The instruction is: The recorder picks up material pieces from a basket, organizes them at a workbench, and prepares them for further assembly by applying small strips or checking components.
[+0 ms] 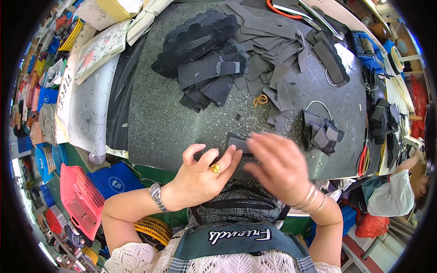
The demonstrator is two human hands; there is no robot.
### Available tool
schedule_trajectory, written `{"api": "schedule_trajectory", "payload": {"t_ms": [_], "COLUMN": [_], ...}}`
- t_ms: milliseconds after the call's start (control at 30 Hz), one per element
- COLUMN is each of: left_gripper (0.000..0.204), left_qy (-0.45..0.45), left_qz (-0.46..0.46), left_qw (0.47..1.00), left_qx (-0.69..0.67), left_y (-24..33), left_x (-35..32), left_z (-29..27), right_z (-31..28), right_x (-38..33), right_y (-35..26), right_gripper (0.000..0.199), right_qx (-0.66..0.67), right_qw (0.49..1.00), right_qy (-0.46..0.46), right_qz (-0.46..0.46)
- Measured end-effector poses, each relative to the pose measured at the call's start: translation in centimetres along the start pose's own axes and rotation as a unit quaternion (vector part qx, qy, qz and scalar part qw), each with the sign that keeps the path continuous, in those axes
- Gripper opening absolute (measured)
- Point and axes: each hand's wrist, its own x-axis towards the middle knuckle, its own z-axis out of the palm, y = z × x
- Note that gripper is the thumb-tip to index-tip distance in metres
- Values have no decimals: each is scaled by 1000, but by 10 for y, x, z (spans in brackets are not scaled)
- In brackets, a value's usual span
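Note:
A short dark grey strip of thin sheet material (236,142) lies near the front edge of the table. My left hand (200,175) has its finger and thumb tips at the strip's near left end, holding it down, with the other fingers raised and curled. Over the strip's right end is my right hand (282,170), fingers stretched out and slightly smeared by motion; what lies under them is hidden. Just beyond sit a tiny dark scrap (237,117) and a tan rubber band (260,100).
Loose grey strips (268,43) spread over the far middle, beside a pile of black scalloped pieces (195,43). A tied bundle (322,132) lies right, scissors with orange handles (284,10) at the far edge. A pink basket (82,195) stands lower left.

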Motion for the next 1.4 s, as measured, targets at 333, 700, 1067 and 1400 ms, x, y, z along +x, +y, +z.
{"api": "schedule_trajectory", "payload": {"t_ms": [333,700,1067,1400], "left_gripper": [33,19,29,74], "left_qy": [127,8,0,2], "left_qz": [-119,-231,8,-36], "left_qw": [983,950,999,989], "left_qx": [-54,-208,-40,-141], "left_y": [-101,-115,-39,-38], "left_x": [65,96,62,131], "left_z": [3,-32,-52,29], "right_z": [-26,-23,-12,-45], "right_x": [-58,34,78,37], "right_y": [3,29,62,101], "right_gripper": [27,40,38,26], "right_qx": [45,-2,102,-7], "right_qw": [988,995,994,1000], "right_qy": [-88,30,46,-22], "right_qz": [-121,-92,-4,11]}}
